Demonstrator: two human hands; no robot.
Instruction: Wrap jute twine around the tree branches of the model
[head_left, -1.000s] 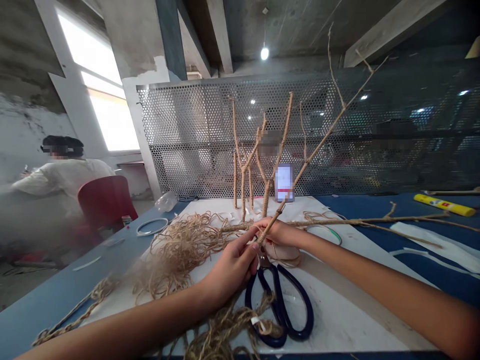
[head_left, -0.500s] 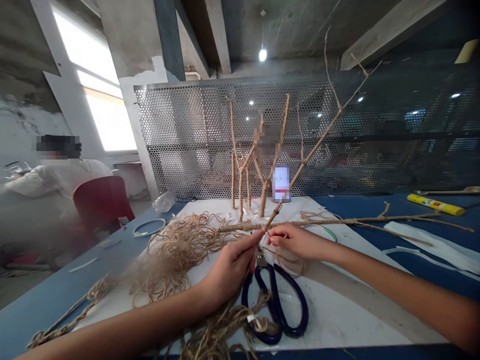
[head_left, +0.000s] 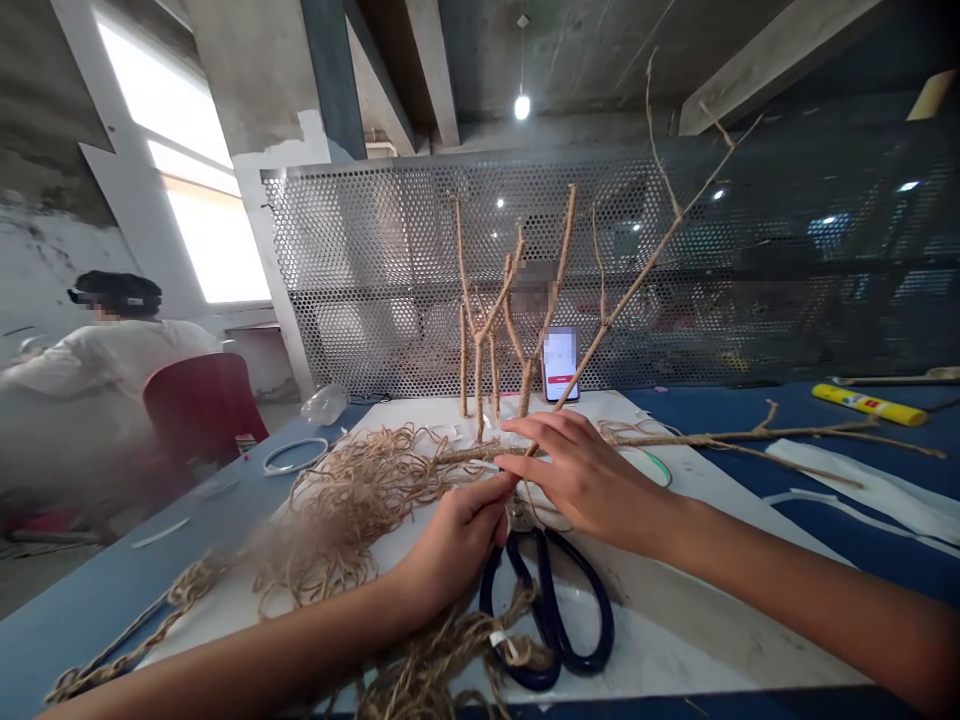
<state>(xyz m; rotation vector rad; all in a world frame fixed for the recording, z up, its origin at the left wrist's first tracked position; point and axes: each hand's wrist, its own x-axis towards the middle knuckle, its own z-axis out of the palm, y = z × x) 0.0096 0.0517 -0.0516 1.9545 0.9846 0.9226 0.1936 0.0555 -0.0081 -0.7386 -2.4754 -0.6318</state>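
Observation:
A long forked branch (head_left: 637,280) slants up to the right, and its lower end is in my left hand (head_left: 454,535), whose fingers are closed around it. My right hand (head_left: 596,485) reaches across the branch just above, its fingers curled over the far side with the thumb hidden. A thin strand of jute twine (head_left: 531,497) runs beneath its fingers. Below both hands lie scissors with dark blue handles (head_left: 600,590), partly covered by a bundle of twine (head_left: 427,670).
A tangled heap of twine (head_left: 345,490) lies left on the white board (head_left: 675,620). Wrapped branches (head_left: 480,370) stand behind, near a phone (head_left: 561,365) and a mesh partition (head_left: 337,260). Another branch (head_left: 675,440) lies across. A yellow tube (head_left: 870,404) sits right; a person (head_left: 127,350) sits left.
My right hand has moved from a pinch beside the branch to over it, its fingers now reaching across to the left. My left hand keeps its hold on the branch.

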